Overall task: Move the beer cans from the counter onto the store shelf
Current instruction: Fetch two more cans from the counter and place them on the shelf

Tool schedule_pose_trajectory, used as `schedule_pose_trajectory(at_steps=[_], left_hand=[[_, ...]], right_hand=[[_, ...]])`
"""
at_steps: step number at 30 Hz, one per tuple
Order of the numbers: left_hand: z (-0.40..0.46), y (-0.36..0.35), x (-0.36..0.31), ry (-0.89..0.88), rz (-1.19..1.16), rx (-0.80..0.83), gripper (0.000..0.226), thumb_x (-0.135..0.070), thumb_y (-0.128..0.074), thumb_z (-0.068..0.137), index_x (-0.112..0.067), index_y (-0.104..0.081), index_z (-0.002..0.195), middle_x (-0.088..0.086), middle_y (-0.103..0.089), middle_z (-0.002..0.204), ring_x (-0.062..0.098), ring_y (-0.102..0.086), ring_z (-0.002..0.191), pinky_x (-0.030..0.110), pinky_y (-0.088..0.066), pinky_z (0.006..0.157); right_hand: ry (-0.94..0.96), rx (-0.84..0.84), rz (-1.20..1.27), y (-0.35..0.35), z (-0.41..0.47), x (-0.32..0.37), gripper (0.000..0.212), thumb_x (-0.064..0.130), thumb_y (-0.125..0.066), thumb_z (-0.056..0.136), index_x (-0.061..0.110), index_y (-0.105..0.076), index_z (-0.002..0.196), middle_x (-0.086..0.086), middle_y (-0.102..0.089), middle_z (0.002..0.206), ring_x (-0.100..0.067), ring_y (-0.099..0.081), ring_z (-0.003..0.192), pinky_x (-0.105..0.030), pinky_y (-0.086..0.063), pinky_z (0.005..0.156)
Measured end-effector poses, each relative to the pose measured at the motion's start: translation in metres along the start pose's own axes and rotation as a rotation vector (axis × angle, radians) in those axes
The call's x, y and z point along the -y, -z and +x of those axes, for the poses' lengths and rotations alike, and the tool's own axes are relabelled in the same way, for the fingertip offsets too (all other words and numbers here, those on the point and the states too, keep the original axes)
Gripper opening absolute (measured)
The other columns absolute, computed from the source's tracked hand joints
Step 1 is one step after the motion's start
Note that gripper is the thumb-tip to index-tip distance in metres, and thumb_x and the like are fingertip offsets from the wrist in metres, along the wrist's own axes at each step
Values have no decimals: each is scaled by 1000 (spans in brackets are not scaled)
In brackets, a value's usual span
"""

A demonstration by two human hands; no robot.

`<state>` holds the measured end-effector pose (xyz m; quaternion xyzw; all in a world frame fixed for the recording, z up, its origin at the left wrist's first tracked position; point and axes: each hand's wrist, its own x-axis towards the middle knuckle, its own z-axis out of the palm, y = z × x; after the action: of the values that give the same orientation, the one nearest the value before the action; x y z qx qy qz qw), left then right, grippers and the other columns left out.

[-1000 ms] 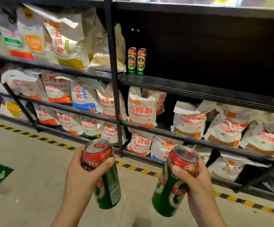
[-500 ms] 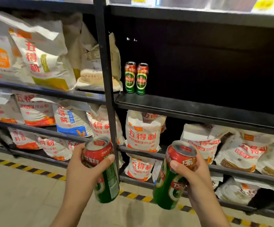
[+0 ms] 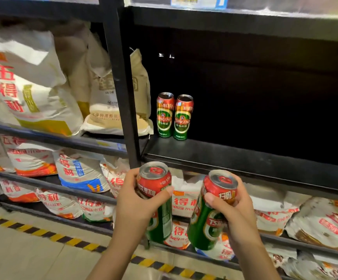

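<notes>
A black upright post [image 3: 121, 87] of the shelving rises at 12 o'clock from the left hand, dividing the bays; to its left, from 9 to 11 o'clock, large flour sacks [image 3: 28, 85] lean on their shelf, and one tan sack [image 3: 139, 93] pokes past the post, just beside the two beer cans [image 3: 174, 117] already standing upright and touching each other at the left end of the dark store shelf [image 3: 234, 158]. The rest of that shelf runs off toward 3 o'clock, with its front lip lying between the held cans and the standing pair. Lower tiers, at 8 and 4 o'clock, carry smaller flour bags [image 3: 79, 174], and a yellow-and-black floor stripe [image 3: 48, 235] crosses at 7 o'clock. The left hand [image 3: 135, 207] grips the left can [image 3: 158, 201] with thumb across its red band, fingers wrapped behind; the can's long axis is near vertical, the lid tipped slightly toward 11 o'clock. The right hand [image 3: 236, 217] grips the right can [image 3: 212, 211], thumb over the red band; its axis leans, lid toward 1 o'clock and base toward 7 o'clock. Both cans hang in the air just below the shelf's front edge. Compared with half a second ago, the shelf and its standing pair fill more of the view and sit lower, the held cans are nearer the lip and closer together, and each grip looks unchanged.
</notes>
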<state>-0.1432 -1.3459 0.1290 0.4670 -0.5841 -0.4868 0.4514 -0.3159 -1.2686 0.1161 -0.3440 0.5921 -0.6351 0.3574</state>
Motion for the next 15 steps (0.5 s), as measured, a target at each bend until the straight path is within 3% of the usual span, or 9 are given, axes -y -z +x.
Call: schedule_pose_trajectory(at_steps=[7,15], left_hand=[[78,-35,-2,-34,-9,-15,49,-26,-84,59,-30,-54,98,-7,-65,90,1,-63,79,21,-53,68],[146,-52,12,-51,-35,-74,57,-22,-85,61,-29,-52,107,-8,-63,99,-1,-62,84,11,-50,70]], right_hand=[[152,57,-22,-9,92,8,55,39,-77,54,39,-59,105,3,-67,104,-15,-66,95,-30,-54,75],[185,77,-35,-23,170,9,57,41,-77,51,39,-58,106,6,-67,104,-13,-66,96,-31,-55,77]])
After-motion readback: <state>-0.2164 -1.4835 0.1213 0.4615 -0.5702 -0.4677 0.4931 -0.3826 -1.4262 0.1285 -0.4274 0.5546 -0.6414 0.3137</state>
